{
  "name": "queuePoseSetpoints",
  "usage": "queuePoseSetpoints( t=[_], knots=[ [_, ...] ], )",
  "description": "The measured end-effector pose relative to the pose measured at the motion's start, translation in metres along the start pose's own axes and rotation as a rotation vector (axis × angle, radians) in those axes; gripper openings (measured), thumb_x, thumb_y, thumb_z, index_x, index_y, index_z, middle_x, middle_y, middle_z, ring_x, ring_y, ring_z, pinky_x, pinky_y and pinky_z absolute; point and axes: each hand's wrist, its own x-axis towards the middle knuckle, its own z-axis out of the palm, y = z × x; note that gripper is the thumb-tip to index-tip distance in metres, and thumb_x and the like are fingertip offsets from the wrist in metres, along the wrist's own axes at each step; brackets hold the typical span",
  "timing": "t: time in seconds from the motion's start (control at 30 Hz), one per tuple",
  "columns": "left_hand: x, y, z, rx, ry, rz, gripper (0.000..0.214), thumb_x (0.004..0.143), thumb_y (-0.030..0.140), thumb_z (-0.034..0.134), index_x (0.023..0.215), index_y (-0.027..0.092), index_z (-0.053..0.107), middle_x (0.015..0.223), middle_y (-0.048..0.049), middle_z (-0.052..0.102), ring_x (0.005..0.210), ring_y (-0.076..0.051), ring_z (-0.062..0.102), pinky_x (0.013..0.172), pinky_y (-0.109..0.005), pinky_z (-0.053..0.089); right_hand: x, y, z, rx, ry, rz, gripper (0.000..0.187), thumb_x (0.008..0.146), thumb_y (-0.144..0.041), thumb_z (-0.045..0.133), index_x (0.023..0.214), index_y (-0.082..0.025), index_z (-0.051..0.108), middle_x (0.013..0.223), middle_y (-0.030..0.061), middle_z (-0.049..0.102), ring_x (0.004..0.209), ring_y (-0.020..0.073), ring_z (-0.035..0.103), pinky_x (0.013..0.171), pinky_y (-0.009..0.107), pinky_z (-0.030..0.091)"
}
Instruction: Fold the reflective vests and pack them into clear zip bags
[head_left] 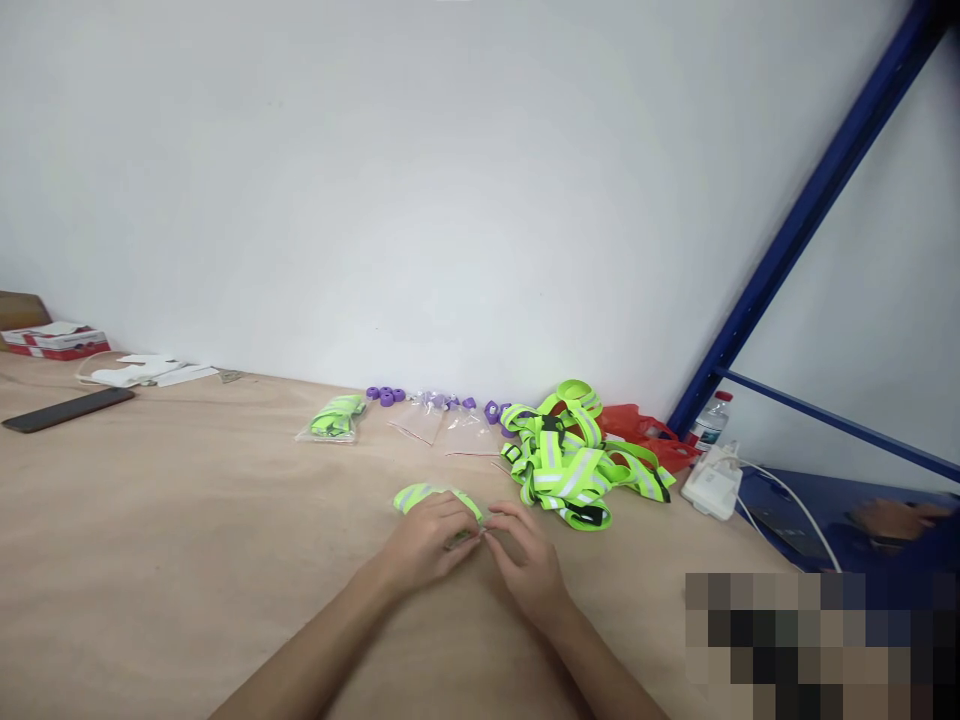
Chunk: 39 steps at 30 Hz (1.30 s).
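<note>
Near the middle of the table, a folded lime-yellow reflective strap (414,496) seems to lie in a clear plastic bag, partly covered by my fingers. My left hand (427,540) is closed over this bagged strap. My right hand (529,565) pinches what looks like the bag's edge, its fingertips almost meeting those of the left. Just beyond my right hand is a tangled heap of lime-yellow reflective straps (574,465) with black buckles. Farther back lie a filled clear bag (334,418) holding a strap and flat clear bags (471,432).
Small purple rolls (386,396) line the wall. Behind the heap are a red plastic bag (637,425), a bottle (711,420) and a white power strip (712,485). A dark flat bar (69,410) and a red-white box (56,342) lie left. Another person's hand (892,520) shows right.
</note>
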Motion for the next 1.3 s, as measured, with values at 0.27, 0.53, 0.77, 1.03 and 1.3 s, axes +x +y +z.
queuePoseSetpoints(
  t=[0.27, 0.53, 0.77, 1.03, 1.3],
  knots=[
    [-0.004, -0.001, 0.000, -0.093, 0.008, -0.055, 0.014, 0.099, 0.028, 0.056, 0.091, 0.021, 0.065, 0.092, -0.0055, 0.072, 0.089, -0.020, 0.064, 0.079, -0.031, 0.048, 0.003, -0.007, 0.002, 0.020, -0.052, -0.039, 0.014, 0.090, -0.020, 0.058, 0.088, -0.026, 0.071, 0.091, 0.0058, 0.073, 0.088, 0.0223, 0.068, 0.079, 0.035, 0.054],
    [-0.001, 0.000, -0.007, -0.099, -0.037, -0.046, 0.011, 0.098, 0.024, 0.055, 0.096, 0.021, 0.065, 0.099, -0.0063, 0.072, 0.094, -0.021, 0.063, 0.083, -0.032, 0.049, 0.001, -0.009, 0.004, 0.008, -0.015, 0.016, 0.014, 0.091, -0.022, 0.056, 0.086, -0.026, 0.069, 0.087, 0.0063, 0.073, 0.086, 0.0237, 0.067, 0.078, 0.035, 0.053],
    [-0.002, 0.000, -0.009, -0.120, -0.032, -0.034, 0.011, 0.094, 0.018, 0.055, 0.099, 0.022, 0.065, 0.101, -0.0055, 0.072, 0.096, -0.021, 0.062, 0.084, -0.032, 0.049, 0.000, -0.007, 0.005, -0.017, -0.004, -0.016, 0.013, 0.092, -0.020, 0.056, 0.087, -0.026, 0.067, 0.087, 0.0059, 0.073, 0.085, 0.0235, 0.067, 0.077, 0.035, 0.053],
    [-0.002, 0.001, -0.004, -0.200, 0.016, -0.004, 0.014, 0.095, 0.016, 0.053, 0.093, 0.021, 0.066, 0.093, -0.0050, 0.073, 0.090, -0.020, 0.064, 0.086, -0.033, 0.050, 0.000, -0.007, 0.005, -0.090, -0.016, -0.117, 0.012, 0.091, -0.018, 0.058, 0.091, -0.025, 0.067, 0.095, 0.0072, 0.073, 0.090, 0.0230, 0.068, 0.080, 0.035, 0.054],
    [-0.001, 0.002, -0.005, -0.117, -0.038, -0.079, 0.006, 0.094, 0.022, 0.058, 0.094, 0.021, 0.065, 0.095, -0.0050, 0.071, 0.090, -0.021, 0.061, 0.082, -0.033, 0.047, 0.001, -0.007, 0.004, -0.143, -0.040, -0.184, 0.018, 0.095, -0.015, 0.052, 0.090, -0.024, 0.066, 0.091, 0.0052, 0.072, 0.085, 0.0203, 0.064, 0.077, 0.033, 0.053]
  ],
)
